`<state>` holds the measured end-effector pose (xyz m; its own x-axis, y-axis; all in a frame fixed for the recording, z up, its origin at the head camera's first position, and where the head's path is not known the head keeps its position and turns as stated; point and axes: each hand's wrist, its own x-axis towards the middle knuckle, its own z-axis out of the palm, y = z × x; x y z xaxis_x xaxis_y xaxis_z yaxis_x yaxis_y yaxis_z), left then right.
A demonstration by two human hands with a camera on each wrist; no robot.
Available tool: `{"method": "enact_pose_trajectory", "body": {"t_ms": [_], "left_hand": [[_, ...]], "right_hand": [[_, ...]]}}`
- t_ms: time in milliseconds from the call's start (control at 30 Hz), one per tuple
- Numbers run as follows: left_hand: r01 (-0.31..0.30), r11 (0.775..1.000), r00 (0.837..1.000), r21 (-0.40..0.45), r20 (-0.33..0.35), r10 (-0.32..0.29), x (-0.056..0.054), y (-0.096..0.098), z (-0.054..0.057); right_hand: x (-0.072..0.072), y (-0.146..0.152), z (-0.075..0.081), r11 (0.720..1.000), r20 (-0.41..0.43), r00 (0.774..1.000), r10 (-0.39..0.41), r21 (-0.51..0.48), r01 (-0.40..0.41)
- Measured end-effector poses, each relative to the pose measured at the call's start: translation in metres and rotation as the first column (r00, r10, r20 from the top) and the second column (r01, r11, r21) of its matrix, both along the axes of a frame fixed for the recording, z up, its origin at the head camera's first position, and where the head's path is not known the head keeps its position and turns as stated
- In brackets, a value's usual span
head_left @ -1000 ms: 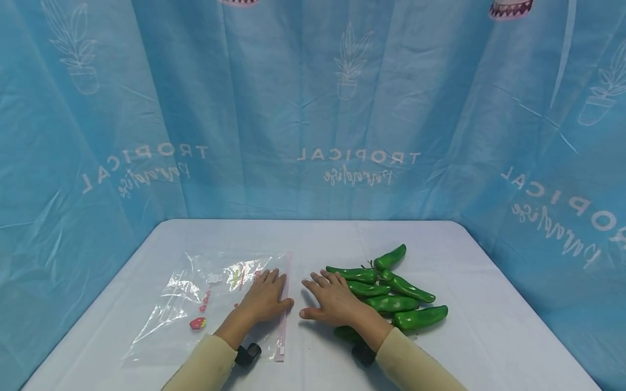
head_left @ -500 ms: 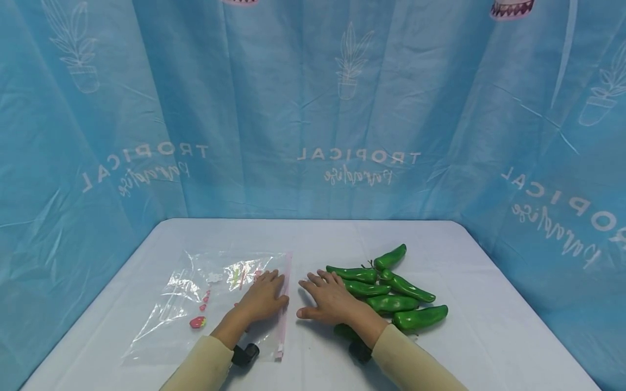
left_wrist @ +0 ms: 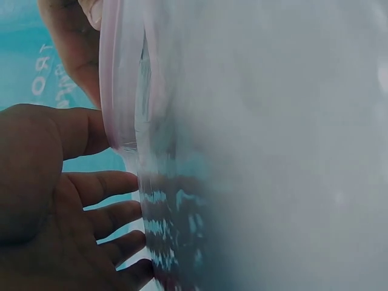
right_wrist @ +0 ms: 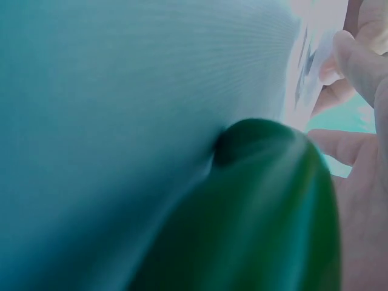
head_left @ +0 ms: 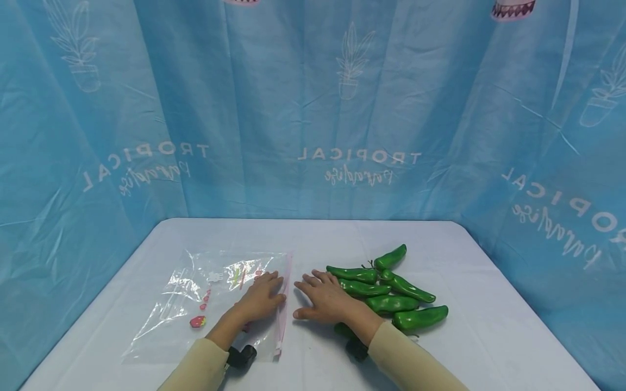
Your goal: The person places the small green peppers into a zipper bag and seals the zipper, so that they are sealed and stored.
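A clear zip-top plastic bag with a pink zip edge and strawberry prints lies flat on the left side of the table. My left hand rests on it close to that edge. In the left wrist view, the left hand's spread fingers touch the plastic, and its thumb is at the pink strip. My right hand lies palm down just right of the bag, fingers spread, holding nothing. Several green peppers are grouped beside it. One large pepper fills the foreground of the right wrist view.
A white-covered table carries everything. Blue printed curtain hangs behind it and along both sides. Black wrist cameras sit under the wrists.
Both hands have slid slightly left. The near end of the bag's pink zip edge has shifted a little left too. The peppers have stayed in place.
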<state>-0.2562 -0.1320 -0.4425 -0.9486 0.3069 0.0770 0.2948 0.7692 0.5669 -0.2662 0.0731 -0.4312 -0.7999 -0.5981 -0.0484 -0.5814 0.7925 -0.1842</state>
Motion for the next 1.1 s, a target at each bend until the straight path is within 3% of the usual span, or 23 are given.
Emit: {"method": "enact_pose_trajectory", "body": {"t_ms": [667, 1100], "left_hand": [[-0.007, 0.992, 0.998, 0.123, 0.057, 0.000, 0.002, -0.007, -0.001], [-0.009, 0.991, 0.999, 0.130, 0.051, 0.003, 0.002, -0.007, -0.004]], "right_hand": [[-0.008, -0.016, -0.003, 0.998, 0.029, 0.999, -0.020, 0.057, 0.019], [-0.009, -0.026, -0.004, 0.996, 0.027, 0.999, -0.047, 0.071, 0.045]]}}
